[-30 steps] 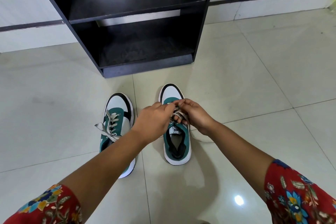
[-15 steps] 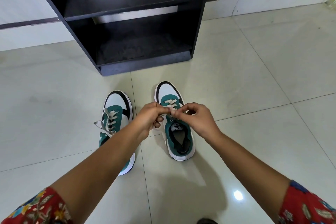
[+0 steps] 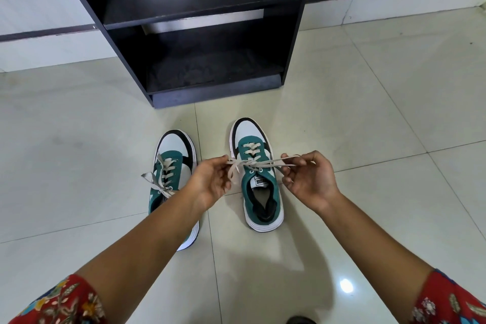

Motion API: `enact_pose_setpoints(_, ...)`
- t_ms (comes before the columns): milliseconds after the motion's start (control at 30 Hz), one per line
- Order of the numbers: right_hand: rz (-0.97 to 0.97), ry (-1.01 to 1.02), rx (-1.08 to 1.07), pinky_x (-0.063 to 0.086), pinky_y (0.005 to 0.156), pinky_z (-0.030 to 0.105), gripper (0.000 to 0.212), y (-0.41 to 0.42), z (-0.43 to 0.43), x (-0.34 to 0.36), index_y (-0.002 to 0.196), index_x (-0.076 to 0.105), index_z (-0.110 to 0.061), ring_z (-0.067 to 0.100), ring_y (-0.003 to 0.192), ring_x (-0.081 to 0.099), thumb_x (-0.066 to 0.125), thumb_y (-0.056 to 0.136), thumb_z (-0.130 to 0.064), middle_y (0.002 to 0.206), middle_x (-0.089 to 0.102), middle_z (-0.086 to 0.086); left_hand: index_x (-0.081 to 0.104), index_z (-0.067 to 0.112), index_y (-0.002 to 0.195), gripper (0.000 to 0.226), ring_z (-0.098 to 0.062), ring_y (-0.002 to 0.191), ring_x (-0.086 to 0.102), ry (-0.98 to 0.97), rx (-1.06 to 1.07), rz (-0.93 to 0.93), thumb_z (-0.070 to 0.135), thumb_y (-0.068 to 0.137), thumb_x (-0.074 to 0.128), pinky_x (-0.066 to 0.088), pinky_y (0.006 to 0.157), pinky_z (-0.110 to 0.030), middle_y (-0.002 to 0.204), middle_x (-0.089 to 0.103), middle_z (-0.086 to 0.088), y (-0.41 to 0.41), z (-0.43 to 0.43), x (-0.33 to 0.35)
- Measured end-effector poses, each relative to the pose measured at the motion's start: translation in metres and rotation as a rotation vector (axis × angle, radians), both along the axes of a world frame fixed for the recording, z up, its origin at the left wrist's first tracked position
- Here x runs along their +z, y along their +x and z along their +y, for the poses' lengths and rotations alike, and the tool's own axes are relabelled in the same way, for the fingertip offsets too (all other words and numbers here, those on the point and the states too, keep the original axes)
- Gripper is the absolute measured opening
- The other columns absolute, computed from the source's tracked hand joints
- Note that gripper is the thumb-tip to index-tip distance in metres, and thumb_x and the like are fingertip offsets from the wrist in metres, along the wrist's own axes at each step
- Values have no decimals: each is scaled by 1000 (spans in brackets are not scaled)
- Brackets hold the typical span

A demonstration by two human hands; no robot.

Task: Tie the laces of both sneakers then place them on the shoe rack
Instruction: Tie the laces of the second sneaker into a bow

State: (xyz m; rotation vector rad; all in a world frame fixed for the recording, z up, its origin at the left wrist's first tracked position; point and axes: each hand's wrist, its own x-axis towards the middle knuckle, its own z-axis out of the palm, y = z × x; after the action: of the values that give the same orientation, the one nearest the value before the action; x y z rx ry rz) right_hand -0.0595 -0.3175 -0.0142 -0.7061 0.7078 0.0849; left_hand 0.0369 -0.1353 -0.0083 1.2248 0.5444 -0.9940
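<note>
Red floral sleeves are seen nearest, at the bottom corners, with both bare forearms reaching forward over pale glossy floor tiles. Left hand is closed on one end of the lace; right hand is pinched shut on the other end. Lace is drawn taut sideways between them, crossing just above the tongue of the right sneaker.

Step in hand, as judged: first knot of the right sneaker is being pulled tight. No bow is visible there yet.

Left sneaker stands just beside, toe forward, laces lying in loops over the eyelets; whether it is fully tied cannot be told.

Beyond, dark shoe rack stands near the toes, with its lower shelf bare.

Next move calls for loops to be formed and cinched, tension being kept on both ends.
</note>
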Motion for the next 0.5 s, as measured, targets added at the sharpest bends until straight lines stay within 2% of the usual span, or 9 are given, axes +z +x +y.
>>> enact_pose_setpoints(100, 13, 25, -49, 31, 41, 20, 36, -2, -5, -6, 42, 40, -20, 11, 50, 48, 37, 78, -20, 80, 68, -1, 52, 16, 67, 25, -11, 57, 40, -99, -10, 47, 24, 89, 43, 28, 55, -23, 65, 48, 0, 1, 5, -1)
enact_pose_setpoints(167, -11, 48, -37, 28, 36, 18, 35, -1, -2, -7, 45, 39, -20, 10, 44, 44, 37, 80, -20, 78, 70, -1, 50, 18, 66, 25, -10, 55, 44, -156, -57, 21, 25, 89, 41, 29, 53, -22, 65, 55, 3, 2, 5, -2)
enact_pose_setpoints(267, -7, 27, 5, 22, 32, 17, 31, 2, 1, -5, 52, 35, -20, 9, 38, 35, 38, 83, -20, 58, 54, -4, 41, 21, 60, 30, -7, 44, 44, -241, -87, -7, 26, 90, 40, 26, 40, -17, 67, 65, 6, 1, 3, -3)
enact_pose_setpoints(300, 22, -82, 56, 20, 33, 18, 33, 3, 2, -5, 54, 33, -21, 10, 37, 32, 36, 86, -20, 53, 44, -5, 38, 22, 60, 32, -7, 41, 39, -198, -124, -50, 28, 91, 41, 24, 38, -17, 62, 60, 7, 1, 1, -4)
enact_pose_setpoints(367, 63, -503, 171, 20, 38, 19, 36, 4, 6, -7, 55, 31, -20, 9, 39, 27, 36, 91, -15, 52, 33, -3, 39, 23, 62, 33, -8, 41, 31, 28, -255, -281, 31, 94, 44, 23, 41, -20, 54, 45, 8, 0, 0, -11)
enact_pose_setpoints(433, 29, -880, 252, 26, 45, 22, 38, 3, 9, -13, 55, 36, -18, 8, 42, 30, 39, 92, -12, 52, 35, -2, 41, 20, 59, 38, -12, 46, 32, 255, -362, -596, 34, 94, 47, 27, 48, -25, 53, 42, 5, 1, -1, -21)
enact_pose_setpoints(500, 3, -1168, 367, 33, 52, 29, 37, 1, 10, -16, 58, 44, -13, 12, 48, 40, 41, 94, -20, 52, 44, -1, 44, 16, 56, 44, -18, 50, 39, 428, -461, -892, 36, 95, 43, 32, 56, -30, 52, 45, 0, 3, -1, -26)
